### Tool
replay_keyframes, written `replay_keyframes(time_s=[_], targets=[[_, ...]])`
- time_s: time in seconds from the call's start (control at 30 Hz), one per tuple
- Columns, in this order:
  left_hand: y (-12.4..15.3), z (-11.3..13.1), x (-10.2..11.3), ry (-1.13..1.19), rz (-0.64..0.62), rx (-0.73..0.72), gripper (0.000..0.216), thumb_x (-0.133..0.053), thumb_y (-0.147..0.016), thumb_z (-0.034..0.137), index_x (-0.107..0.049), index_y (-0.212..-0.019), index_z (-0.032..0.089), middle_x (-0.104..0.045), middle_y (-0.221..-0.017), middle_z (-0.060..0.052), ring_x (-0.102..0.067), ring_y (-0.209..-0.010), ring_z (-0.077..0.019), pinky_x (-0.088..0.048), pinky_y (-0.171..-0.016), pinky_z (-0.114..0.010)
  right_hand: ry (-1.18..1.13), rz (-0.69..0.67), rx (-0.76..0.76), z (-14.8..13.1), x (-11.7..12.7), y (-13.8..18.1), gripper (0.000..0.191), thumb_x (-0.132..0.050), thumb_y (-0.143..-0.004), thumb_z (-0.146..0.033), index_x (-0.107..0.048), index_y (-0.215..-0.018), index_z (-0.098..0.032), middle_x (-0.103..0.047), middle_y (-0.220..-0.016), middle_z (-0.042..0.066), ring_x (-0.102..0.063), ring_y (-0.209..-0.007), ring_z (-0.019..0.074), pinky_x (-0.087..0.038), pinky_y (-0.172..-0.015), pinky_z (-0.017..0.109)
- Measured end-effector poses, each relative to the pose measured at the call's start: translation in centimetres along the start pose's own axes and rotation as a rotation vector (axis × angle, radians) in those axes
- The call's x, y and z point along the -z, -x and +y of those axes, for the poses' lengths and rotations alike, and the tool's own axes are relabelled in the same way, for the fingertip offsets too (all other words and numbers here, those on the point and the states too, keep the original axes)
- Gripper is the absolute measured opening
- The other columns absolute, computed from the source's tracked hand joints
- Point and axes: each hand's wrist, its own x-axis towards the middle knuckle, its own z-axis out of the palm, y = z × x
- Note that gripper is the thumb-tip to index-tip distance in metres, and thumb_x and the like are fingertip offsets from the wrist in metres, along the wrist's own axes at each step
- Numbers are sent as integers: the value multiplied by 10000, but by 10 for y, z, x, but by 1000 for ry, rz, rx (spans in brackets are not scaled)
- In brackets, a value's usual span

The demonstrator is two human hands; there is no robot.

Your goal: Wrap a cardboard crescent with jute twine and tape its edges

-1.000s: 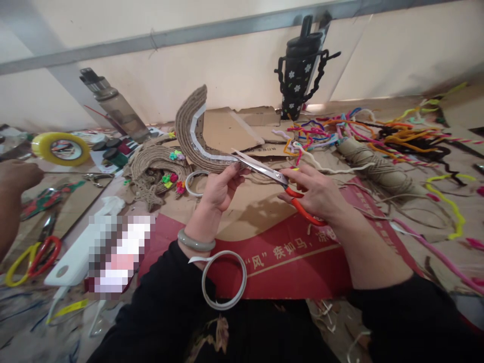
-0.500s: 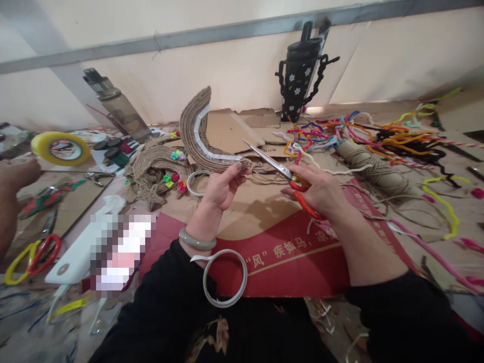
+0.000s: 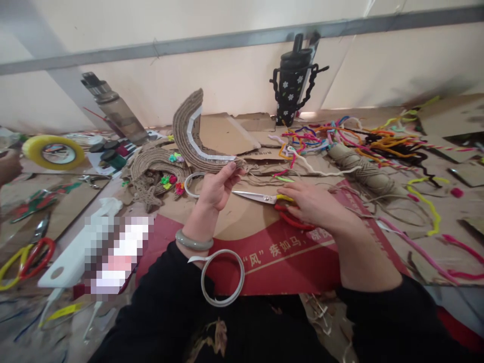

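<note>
Between the thumb and fingers of my left hand [image 3: 217,186], I pinch the lower end of a curved cardboard piece wrapped in twine [image 3: 181,128]. White tape strips line its inner edge. My right hand [image 3: 315,201] has its fingers over the red and yellow handles of scissors [image 3: 260,196], which sit low over the cardboard with blades closed and tips toward my left wrist. Beside my left hand, a second twine-wrapped arch [image 3: 151,164] bears small bright flowers. A tape roll [image 3: 192,185] lies by it, and another white tape roll [image 3: 242,277] is near my lap.
A red printed board [image 3: 264,262] lies in front of me. To the right are a twine spool [image 3: 359,169] and tangled pipe cleaners [image 3: 389,146]. A black tumbler [image 3: 289,96] and a grey bottle [image 3: 123,116] stand behind. Another person's hand [image 3: 9,166] shows at far left.
My right hand has lowered the scissors toward the cardboard, and their blades now point left. My left hand keeps its pinch on the curved piece. The view has shifted slightly.
</note>
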Motion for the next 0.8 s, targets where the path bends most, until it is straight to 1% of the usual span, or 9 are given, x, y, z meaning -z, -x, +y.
replay_keyframes(time_s=[0.1, 0.13, 0.23, 0.3, 0.37, 0.47, 0.57, 0.7, 0.8], targets=[[1, -1, 1, -15, -16, -10, 255, -868, -567, 270, -700, -733, 173, -714, -694, 10, -678, -623, -105, -491, -572, -199, -121, 63, -63, -32, 2, -4, 331, -494, -908, -248, -656, -1177, -146, -689, -1182, 161, -637, -1091, 300, -488, -921, 429], [1, -2, 1, -15, -20, -15, 262, -872, -561, 277, -699, -727, 171, -713, -695, 8, -677, -625, -108, -492, -581, -207, -212, -10, -11, -47, 2, -6, 355, -511, -911, -297, -638, -1213, -161, -699, -1171, 152, -654, -1064, 290, -502, -894, 416], [2, -1, 1, 6, -16, -37, 280, -881, -541, 292, -691, -708, 172, -703, -684, 13, -667, -616, -109, -494, -605, -223, -460, -237, 291, -95, -8, -11, 536, -601, -859, -496, -573, -1299, -192, -682, -1237, 134, -658, -1082, 279, -513, -854, 369], [2, -1, 0, 23, -9, -43, 287, -882, -533, 296, -691, -707, 171, -702, -682, 17, -661, -610, -105, -500, -625, -228, -481, -272, 365, -117, -19, -14, 429, -608, -858, -449, -624, -1195, -183, -718, -1136, 124, -681, -999, 270, -512, -779, 347], [3, -1, -1, 40, -11, -41, 292, -884, -523, 296, -696, -705, 167, -705, -685, 18, -657, -612, -99, -509, -645, -230, -461, -264, 366, -129, -29, -16, 288, -561, -881, -312, -653, -1112, -169, -728, -1085, 122, -691, -943, 260, -502, -743, 339], [4, -3, -1, 42, -27, -24, 301, -892, -507, 304, -705, -694, 161, -705, -673, 17, -654, -608, -97, -517, -650, -232, -422, -258, 361, -129, -35, -18, 225, -502, -885, -214, -691, -985, -143, -739, -1032, 137, -695, -917, 255, -495, -739, 333], [2, -3, 0, 24, -14, -36, 301, -889, -516, 311, -702, -698, 161, -713, -683, 5, -658, -606, -105, -509, -635, -235, -466, -253, 320, -114, -33, -23, 257, -485, -889, -191, -712, -1000, -145, -752, -1030, 131, -700, -924, 244, -500, -774, 329], [-3, 3, 3, 29, 47, -110, 328, -898, -507, 311, -692, -722, 174, -706, -675, 30, -648, -569, -83, -459, -544, -196, -623, -96, 98, -77, -34, -34, 291, -500, -888, -206, -708, -1082, -145, -756, -1025, 108, -697, -927, 210, -496, -827, 307], [-5, 7, 3, 46, 64, -139, 361, -905, -483, 328, -692, -734, 178, -704, -671, 43, -643, -558, -70, -440, -507, -175, -736, -15, -78, -52, -40, -42, 298, -508, -890, -258, -700, -1082, -136, -746, -920, 76, -673, -819, 198, -493, -746, 300]])
